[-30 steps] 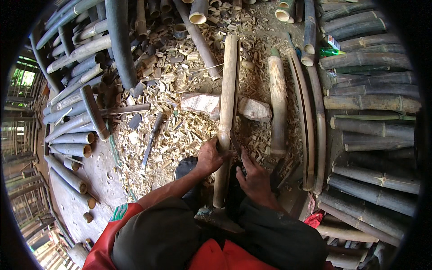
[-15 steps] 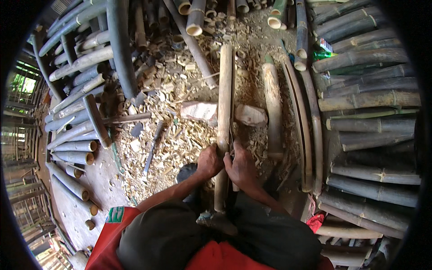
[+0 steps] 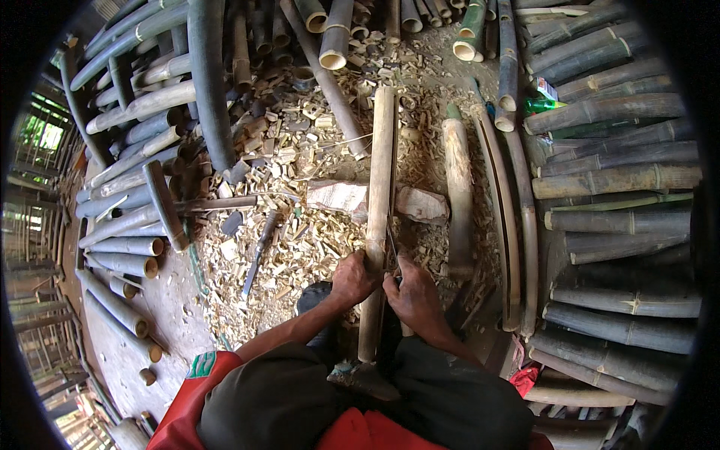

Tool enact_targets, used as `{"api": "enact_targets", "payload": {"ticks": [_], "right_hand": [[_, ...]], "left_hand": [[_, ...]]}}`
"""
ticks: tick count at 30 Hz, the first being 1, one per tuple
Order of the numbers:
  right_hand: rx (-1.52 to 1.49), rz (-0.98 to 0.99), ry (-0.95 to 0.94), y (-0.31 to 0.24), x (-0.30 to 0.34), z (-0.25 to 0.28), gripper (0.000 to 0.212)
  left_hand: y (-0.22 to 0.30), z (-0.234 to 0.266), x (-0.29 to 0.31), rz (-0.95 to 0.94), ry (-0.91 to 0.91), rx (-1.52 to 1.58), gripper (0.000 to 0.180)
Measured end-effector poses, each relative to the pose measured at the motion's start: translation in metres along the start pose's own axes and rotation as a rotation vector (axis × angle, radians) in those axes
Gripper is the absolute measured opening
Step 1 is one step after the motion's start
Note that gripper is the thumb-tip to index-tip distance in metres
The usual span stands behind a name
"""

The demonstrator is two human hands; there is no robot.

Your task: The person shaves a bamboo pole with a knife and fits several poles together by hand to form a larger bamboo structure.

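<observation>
Fingers curled, left hand (image 3: 353, 280) holds long tan bamboo pole (image 3: 382, 169), right hand (image 3: 415, 297) grips thin dark-bladed knife (image 3: 392, 241) alongside; overpushing could slip it.

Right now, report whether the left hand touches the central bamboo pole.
Touching: head view shows the left hand against the left edge of the bamboo pole.

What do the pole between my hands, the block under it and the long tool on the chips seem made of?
Pole: bamboo, bare and smooth-looking, judging by the ringed node just beyond the left hand. Block: probably solid wood, unfinished, with a rough, pale, streaky face. Chisel-like tool: flat grey blade, likely metal; the dark handle may be wood, too small to tell.
</observation>
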State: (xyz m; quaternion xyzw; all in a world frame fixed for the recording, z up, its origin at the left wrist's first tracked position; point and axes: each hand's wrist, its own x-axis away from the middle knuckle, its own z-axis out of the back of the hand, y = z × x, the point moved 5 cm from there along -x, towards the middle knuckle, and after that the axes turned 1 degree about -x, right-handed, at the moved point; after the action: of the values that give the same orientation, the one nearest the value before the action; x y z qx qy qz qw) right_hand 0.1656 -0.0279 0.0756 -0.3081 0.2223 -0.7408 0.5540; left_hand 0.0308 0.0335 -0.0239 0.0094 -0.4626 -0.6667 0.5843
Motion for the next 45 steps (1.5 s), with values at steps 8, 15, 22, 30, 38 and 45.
{"api": "enact_targets", "payload": {"ticks": [8,15,22,30,38,45], "right_hand": [[-0.001,-0.082,-0.115,0.003,0.025,0.010,0.062],[0.007,-0.050,-0.005,-0.011,0.005,-0.003,0.061],[0.153,0.007,0.291,-0.018,-0.146,0.014,0.048],[0.045,-0.143,0.228,-0.036,-0.256,0.078,0.031],[-0.908,-0.255,-0.074,-0.005,-0.035,0.034,0.030],[-1.018,-0.398,-0.188,0.024,0.028,-0.001,0.022]], "left_hand": [[-0.001,-0.001,0.002,-0.048,-0.047,0.038,0.057],[0.000,-0.001,-0.001,-0.067,-0.004,0.021,0.048],[0.004,0.007,0.003,-0.091,-0.045,0.023,0.054],[0.009,0.007,0.006,-0.084,-0.069,0.002,0.061],[-0.015,0.001,-0.009,-0.214,-0.179,0.457,0.051],[0.007,0.015,0.000,-0.160,-0.076,0.292,0.046]]}}
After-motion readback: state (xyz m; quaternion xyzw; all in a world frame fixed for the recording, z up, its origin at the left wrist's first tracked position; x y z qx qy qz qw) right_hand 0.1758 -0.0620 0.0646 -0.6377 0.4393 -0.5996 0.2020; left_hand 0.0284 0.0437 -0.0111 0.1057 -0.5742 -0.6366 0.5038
